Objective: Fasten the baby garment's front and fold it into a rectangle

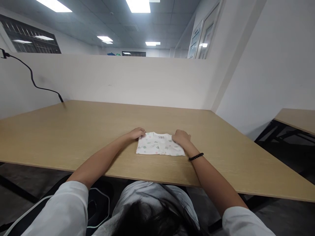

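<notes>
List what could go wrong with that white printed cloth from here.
Skewing: the left hand and right hand are at opposite far corners of the white printed cloth, so an uneven pull might leave it crooked or creased.

Snagging: the black beaded bracelet is close to the cloth's near right corner and could perhaps catch it.

White printed cloth (159, 145), upper corners hidden by bare left hand (138, 133) and bare right hand (181, 137), motifs (166, 147) too small to tell; black gooseneck arm (31, 75), cut off left; pale-wood side table (299, 117), cut off right.
</notes>
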### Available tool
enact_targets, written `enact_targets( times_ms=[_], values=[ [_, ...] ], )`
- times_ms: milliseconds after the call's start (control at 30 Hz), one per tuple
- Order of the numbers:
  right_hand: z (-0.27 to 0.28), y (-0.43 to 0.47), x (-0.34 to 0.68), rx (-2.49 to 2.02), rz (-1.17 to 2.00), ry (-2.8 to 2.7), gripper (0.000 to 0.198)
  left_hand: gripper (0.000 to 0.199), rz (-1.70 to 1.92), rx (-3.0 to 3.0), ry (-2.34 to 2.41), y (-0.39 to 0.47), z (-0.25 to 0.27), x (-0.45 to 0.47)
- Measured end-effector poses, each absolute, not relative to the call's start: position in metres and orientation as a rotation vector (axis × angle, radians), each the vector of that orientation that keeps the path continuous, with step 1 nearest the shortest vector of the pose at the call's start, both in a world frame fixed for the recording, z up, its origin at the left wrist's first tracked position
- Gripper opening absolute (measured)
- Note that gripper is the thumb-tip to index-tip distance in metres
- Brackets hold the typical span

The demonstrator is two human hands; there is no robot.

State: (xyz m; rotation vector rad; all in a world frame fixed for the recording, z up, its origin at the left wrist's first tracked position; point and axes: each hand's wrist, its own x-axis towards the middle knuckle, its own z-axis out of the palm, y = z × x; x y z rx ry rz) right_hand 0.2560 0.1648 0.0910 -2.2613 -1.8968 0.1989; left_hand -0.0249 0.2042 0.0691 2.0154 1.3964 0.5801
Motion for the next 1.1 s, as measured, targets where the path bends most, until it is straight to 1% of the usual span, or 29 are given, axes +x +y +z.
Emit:
enact_targets(
  times_ms=[100,200,300,367,433,500,567,700,800,900,1000,1100],
  values=[
    [0.096,0.160,0.251,-2.215,0.122,-1.884,0.034,0.024,0.569,2.116,1.529,0.194,0.075,-0.018],
    [0.098,0.158,0.246,-1.934,0.036,-1.903,0.034,0.035,0.627,2.248,1.649,0.183,0.079,-0.005],
    [0.095,0.158,0.242,-1.474,0.194,-2.165,0.029,0.039,0.690,2.422,1.507,0.173,0.079,0.007],
    [0.091,0.158,0.241,-1.244,0.331,-2.335,0.023,0.046,0.668,2.514,1.348,0.168,0.076,0.012],
    [0.088,0.158,0.241,-1.176,0.397,-2.417,0.019,0.061,0.557,2.583,1.231,0.164,0.073,0.014],
    [0.085,0.157,0.241,-1.202,0.414,-2.446,0.019,0.074,0.415,2.635,1.167,0.163,0.069,0.014],
    [0.085,0.156,0.240,-1.237,0.391,-2.460,0.019,0.080,0.317,2.665,1.135,0.163,0.067,0.012],
    [0.089,0.150,0.236,-1.289,0.249,-2.511,0.022,0.080,0.268,2.702,1.090,0.167,0.067,0.008],
    [0.092,0.145,0.231,-1.321,0.138,-2.546,0.025,0.075,0.271,2.721,1.024,0.171,0.069,0.006],
    [0.092,0.142,0.228,-1.365,0.099,-2.530,0.026,0.068,0.298,2.738,0.949,0.173,0.070,0.005],
    [0.089,0.144,0.226,-1.434,0.103,-2.414,0.025,0.065,0.327,2.752,0.902,0.172,0.072,0.005],
    [0.084,0.150,0.226,-1.550,0.126,-2.156,0.023,0.062,0.473,2.707,0.879,0.171,0.073,0.005]
  ],
)
